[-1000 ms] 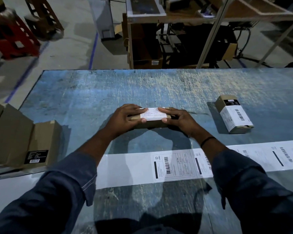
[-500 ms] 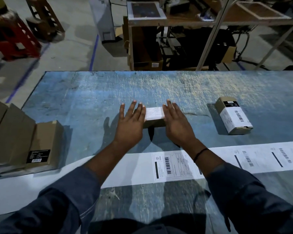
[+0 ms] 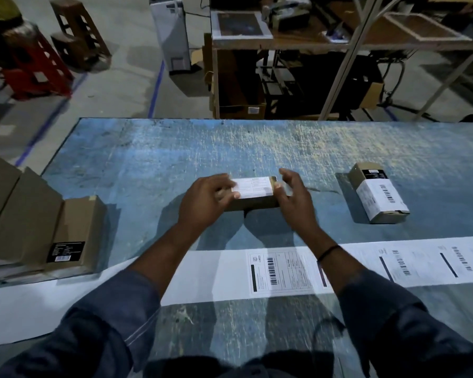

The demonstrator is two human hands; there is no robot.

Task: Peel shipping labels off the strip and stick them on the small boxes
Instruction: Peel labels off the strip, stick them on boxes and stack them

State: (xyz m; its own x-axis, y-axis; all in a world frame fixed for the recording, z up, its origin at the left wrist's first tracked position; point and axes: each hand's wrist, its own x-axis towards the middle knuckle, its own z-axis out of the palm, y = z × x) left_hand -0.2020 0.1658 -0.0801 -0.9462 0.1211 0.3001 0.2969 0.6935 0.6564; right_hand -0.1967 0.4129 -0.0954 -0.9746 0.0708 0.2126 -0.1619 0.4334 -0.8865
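Note:
A small brown box lies in the middle of the blue table with a white shipping label stuck on its top. My left hand curls around the box's left end, fingertips on the label's edge. My right hand hovers at the box's right end with fingers spread and the thumb near the corner. The label strip runs across the table nearer to me, under both forearms, with printed labels on it. A second labelled box lies to the right.
Plain brown boxes stand in a row at the table's left edge, one showing a black sticker. Beyond the far table edge are shelving racks, a red stool and a wooden stool on the floor.
Both hands lay flat on the box's label half a second ago. Now my left hand has curled around the left end and my right hand has lifted off with fingers spread.

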